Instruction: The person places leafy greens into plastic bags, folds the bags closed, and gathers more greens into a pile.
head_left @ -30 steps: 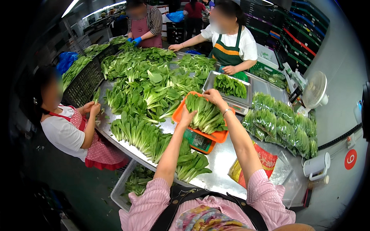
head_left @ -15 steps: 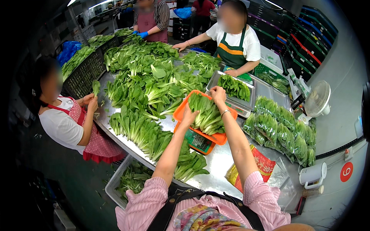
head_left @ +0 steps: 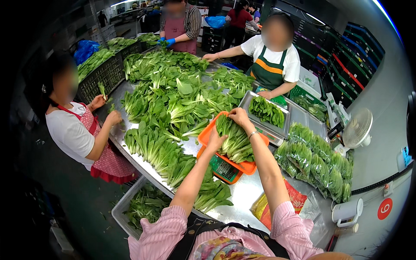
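Observation:
A bunch of leafy greens [head_left: 236,141] lies in an orange tray [head_left: 248,168], with its pale stems toward me. The tray sits on an orange scale [head_left: 226,169] whose keypad shows below its near edge. My left hand [head_left: 216,141] is closed on the left side of the bunch, thumb over the leaves and other fingers mostly hidden. At the tray's far end, my right hand [head_left: 241,118] bends its fingers down onto the leaf tips in a pinch. A row of greens [head_left: 160,151] lies left of my left forearm.
A large pile of greens [head_left: 173,95] covers the table's far side. Bagged greens [head_left: 310,160] are stacked at right, near a fan [head_left: 358,128]. A second tray of greens [head_left: 266,112] sits beyond mine. A red-and-yellow packet [head_left: 294,197] lies by my right forearm. Co-workers stand left and opposite.
My hands stay at the bunch in the tray, with little visible movement. The co-worker at left has moved their hands apart, one still holding a green. The view has shifted slightly.

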### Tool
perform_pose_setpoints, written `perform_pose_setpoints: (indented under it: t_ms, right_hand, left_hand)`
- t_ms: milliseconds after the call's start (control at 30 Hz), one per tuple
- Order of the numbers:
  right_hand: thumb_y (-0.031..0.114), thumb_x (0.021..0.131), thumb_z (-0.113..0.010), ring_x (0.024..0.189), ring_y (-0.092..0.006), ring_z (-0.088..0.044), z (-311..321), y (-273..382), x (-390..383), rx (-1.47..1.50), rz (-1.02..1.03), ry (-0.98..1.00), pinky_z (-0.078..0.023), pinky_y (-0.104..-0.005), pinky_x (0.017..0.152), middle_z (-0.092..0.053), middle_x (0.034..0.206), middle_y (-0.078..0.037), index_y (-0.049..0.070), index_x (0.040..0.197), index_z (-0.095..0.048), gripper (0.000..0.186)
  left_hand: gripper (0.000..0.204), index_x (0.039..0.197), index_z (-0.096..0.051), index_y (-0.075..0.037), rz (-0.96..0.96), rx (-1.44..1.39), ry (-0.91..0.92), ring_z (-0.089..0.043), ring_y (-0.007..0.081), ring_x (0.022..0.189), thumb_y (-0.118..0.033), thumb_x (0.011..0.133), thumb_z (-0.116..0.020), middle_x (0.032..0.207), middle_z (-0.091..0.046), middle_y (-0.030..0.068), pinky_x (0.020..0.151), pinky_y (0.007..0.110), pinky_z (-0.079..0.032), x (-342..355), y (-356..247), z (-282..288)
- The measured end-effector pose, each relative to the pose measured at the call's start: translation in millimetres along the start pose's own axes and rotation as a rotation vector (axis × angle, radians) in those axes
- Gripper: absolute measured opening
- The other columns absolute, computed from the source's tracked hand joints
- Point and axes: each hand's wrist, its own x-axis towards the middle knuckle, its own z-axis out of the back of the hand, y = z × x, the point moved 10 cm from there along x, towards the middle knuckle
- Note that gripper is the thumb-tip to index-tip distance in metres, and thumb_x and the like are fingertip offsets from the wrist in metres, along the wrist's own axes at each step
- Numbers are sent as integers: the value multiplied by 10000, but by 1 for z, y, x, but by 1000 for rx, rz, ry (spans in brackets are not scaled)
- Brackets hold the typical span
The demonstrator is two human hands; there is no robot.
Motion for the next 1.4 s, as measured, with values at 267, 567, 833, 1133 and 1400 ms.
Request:
perform_pose_setpoints:
  t_ms: [267, 567, 833, 1133, 1400]
  right_hand:
    - [160, 756, -637, 761, -327, -639, 36, 15, -15, -173, -45, -305, -501, -400, 695, -664, 783, -148, 78, 824, -699, 123]
    - [95, 873, -575, 850, -168, -623, 56, 89, -40, 1084, 106, -18, -513, -278, 765, -643, 974, -102, 12, 1103, -573, 244]
    - [214, 868, -578, 562, -185, -614, 42, 79, -154, 316, 26, -226, -476, -306, 534, -610, 607, -95, -13, 820, -624, 237]
    - [419, 784, -606, 683, -390, -636, -3, 61, -144, -229, -189, -290, -512, -442, 608, -627, 692, -239, -47, 694, -652, 477]
    - [284, 744, -564, 749, -393, -638, 3, 40, -161, -119, -352, -250, -514, -448, 678, -641, 785, -252, -31, 735, -666, 331]
  left_hand:
    - [727, 1353, -242, 20, -27, -3, -14, -434, 331, 1192, -69, 770, -667, 1271, -447, 227, 1005, 371, -342, 7, 9, -2]
    - [851, 1382, -193, 40, 58, 12, 81, -406, 293, 1230, -197, 760, -724, 1332, -405, 216, 1016, 342, -327, -4, -31, 1]
    - [834, 1413, -178, 10, 338, -457, 133, -442, 231, 1194, -195, 791, -694, 1327, -432, 171, 975, 331, -366, -5, 2, 21]
    - [698, 1320, -339, 28, 307, -345, 73, -569, 234, 1018, -33, 731, -709, 1188, -542, 163, 826, 332, -475, 12, 35, 22]
    - [391, 1132, -515, 62, 551, -742, 84, -627, 264, 840, 64, 747, -586, 1011, -619, 169, 752, 373, -502, 12, 61, 12]
